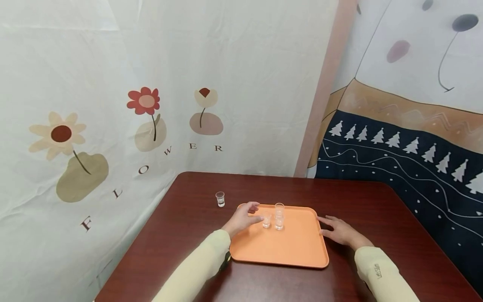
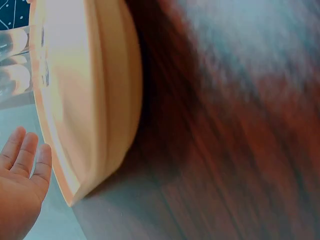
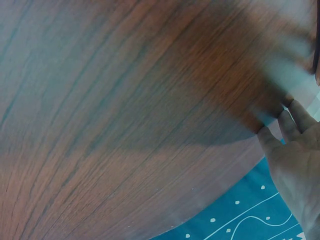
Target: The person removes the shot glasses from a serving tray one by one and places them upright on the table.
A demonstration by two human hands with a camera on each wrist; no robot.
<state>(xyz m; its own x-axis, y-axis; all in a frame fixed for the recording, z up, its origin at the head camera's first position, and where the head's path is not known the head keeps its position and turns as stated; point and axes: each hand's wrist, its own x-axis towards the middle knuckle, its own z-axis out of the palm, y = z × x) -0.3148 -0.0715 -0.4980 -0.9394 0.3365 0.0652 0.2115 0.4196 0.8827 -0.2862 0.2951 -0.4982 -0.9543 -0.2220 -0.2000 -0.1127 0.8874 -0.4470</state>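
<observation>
- Supporting everything, the surface (image 1: 181,222) looks glossy; a pushed tray (image 1: 294,247) could slide.
- The tray lies flat; a knock could jolt its load.
- Right hand (image 1: 339,231): fingers spread at the tray's right rim, gripping nothing; contact cannot be confirmed. Uneven pressure could tilt the rim.
- Left hand (image 1: 243,217): fingers spread above the tray, pinching nothing, thumb just beside the left glass (image 1: 266,222). A brush could topple it into the front glass (image 1: 279,223).
- Upper glass (image 1: 279,207): stacked or behind, cannot tell; if stacked, a bump could drop it.
- Outer glass (image 1: 220,199): on the surface, left of the tray; a wide reach could upset it.
</observation>
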